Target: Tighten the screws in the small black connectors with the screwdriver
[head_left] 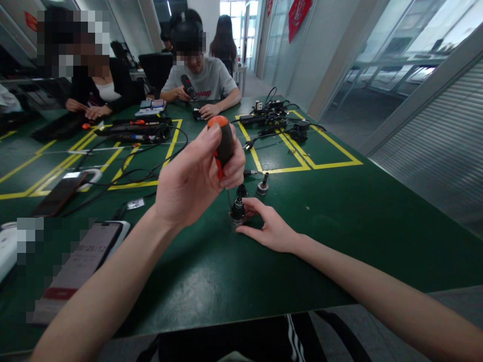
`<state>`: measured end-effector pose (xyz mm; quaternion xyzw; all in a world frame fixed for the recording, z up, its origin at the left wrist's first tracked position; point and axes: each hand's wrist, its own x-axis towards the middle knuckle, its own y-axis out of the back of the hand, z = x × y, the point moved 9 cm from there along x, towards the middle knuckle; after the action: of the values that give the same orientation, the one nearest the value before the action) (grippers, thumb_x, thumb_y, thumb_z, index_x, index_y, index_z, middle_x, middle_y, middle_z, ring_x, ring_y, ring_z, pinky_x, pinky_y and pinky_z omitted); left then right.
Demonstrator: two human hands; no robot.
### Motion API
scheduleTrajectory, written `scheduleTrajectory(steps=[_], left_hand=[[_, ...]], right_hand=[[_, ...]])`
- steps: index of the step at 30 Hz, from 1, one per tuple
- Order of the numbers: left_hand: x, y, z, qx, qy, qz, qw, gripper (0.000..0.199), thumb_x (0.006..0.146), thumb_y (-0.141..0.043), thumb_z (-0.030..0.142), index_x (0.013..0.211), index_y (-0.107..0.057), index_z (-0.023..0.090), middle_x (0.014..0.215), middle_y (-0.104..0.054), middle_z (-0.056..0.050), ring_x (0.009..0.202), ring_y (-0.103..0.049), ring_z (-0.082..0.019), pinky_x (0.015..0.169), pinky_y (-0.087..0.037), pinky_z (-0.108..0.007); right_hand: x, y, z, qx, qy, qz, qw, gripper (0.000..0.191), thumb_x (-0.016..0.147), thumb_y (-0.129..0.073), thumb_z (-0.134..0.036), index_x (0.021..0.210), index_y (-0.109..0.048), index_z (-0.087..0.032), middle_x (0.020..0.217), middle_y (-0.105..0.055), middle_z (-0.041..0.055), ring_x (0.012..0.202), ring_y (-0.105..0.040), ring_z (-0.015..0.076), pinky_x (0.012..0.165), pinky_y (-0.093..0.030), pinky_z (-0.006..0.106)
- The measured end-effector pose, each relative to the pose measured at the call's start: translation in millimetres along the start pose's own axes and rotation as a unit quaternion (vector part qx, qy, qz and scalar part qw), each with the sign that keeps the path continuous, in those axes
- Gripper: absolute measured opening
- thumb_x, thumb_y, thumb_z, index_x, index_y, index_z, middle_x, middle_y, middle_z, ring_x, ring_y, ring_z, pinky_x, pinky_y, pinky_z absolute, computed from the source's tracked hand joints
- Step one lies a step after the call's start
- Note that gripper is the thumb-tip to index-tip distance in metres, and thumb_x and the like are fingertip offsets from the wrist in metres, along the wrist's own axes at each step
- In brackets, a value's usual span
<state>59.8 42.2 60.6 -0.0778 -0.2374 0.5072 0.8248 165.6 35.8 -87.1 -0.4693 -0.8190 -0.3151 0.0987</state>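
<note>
My left hand (196, 176) is wrapped round the orange and black handle of a screwdriver (225, 146), held upright with its thin shaft pointing down. The shaft reaches the left side of a small black and metal cylindrical part (238, 211) standing on the green table. My right hand (269, 225) grips that part from the right between thumb and fingers. Just behind it lie a small black piece (242, 190) and another metal part with an upright stem (263, 184). Where exactly the screwdriver tip touches is too small to tell.
Black cables and adapters (267, 118) lie at the back right of the table (339, 221), near yellow tape. Phones (79, 271) and cables are at the left. An open black case (132, 129) lies farther back. Across the table sit two people, one holding a power tool (188, 86).
</note>
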Motion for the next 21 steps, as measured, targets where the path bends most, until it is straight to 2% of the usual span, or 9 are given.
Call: scheduleTrajectory(steps=[3, 6, 10, 17, 21], left_hand=[[0.8, 0.8, -0.6, 0.003, 0.011, -0.004, 1.000, 0.058, 0.102, -0.047, 0.068, 0.087, -0.065, 0.015, 0.062, -0.047, 0.000, 0.054, -0.044, -0.009, 0.053, -0.043, -0.023], [1.9, 1.7, -1.6, 0.008, 0.017, 0.000, 1.000, 0.066, 0.103, -0.042, 0.071, 0.088, -0.069, 0.012, 0.060, -0.045, 0.000, 0.053, -0.044, -0.009, 0.052, -0.044, -0.022], [3.1, 1.6, -2.3, -0.002, 0.014, 0.010, 1.000, 0.059, 0.106, -0.044, 0.062, 0.080, -0.066, 0.013, 0.062, -0.045, 0.000, 0.054, -0.042, -0.008, 0.053, -0.041, -0.022], [1.8, -0.4, 1.4, 0.016, -0.017, 0.000, 1.000, 0.034, 0.096, -0.068, 0.045, 0.080, -0.055, 0.018, 0.066, -0.051, 0.002, 0.056, -0.050, -0.009, 0.056, -0.044, -0.024], [-0.4, -2.0, -1.1, 0.009, -0.007, -0.011, 1.000, 0.029, 0.095, -0.071, 0.037, 0.083, -0.052, 0.020, 0.062, -0.049, 0.006, 0.050, -0.042, -0.007, 0.051, -0.036, -0.021]], right_hand=[[-0.5, 0.4, 1.0, -0.003, -0.008, 0.002, 1.000, 0.052, 0.091, -0.078, -0.021, 0.137, -0.054, -0.021, 0.119, -0.079, 0.0112, 0.106, -0.079, 0.0248, 0.091, -0.067, 0.042], [-0.7, 0.6, 0.7, -0.005, -0.013, 0.002, 1.000, 0.051, 0.091, -0.079, -0.020, 0.136, -0.054, -0.022, 0.118, -0.080, 0.0109, 0.104, -0.080, 0.0247, 0.091, -0.067, 0.042], [-0.3, 0.5, -1.1, 0.002, -0.013, -0.002, 1.000, 0.051, 0.091, -0.079, -0.020, 0.136, -0.055, -0.021, 0.119, -0.081, 0.0116, 0.104, -0.080, 0.0248, 0.093, -0.068, 0.042], [0.1, 1.5, -0.7, -0.001, -0.014, 0.002, 1.000, 0.050, 0.090, -0.080, -0.021, 0.133, -0.056, -0.022, 0.118, -0.081, 0.0109, 0.103, -0.081, 0.0251, 0.093, -0.068, 0.042], [0.3, 1.2, -0.6, 0.002, -0.013, -0.002, 1.000, 0.051, 0.090, -0.080, -0.020, 0.134, -0.055, -0.021, 0.118, -0.081, 0.0116, 0.104, -0.080, 0.0249, 0.093, -0.067, 0.042]])
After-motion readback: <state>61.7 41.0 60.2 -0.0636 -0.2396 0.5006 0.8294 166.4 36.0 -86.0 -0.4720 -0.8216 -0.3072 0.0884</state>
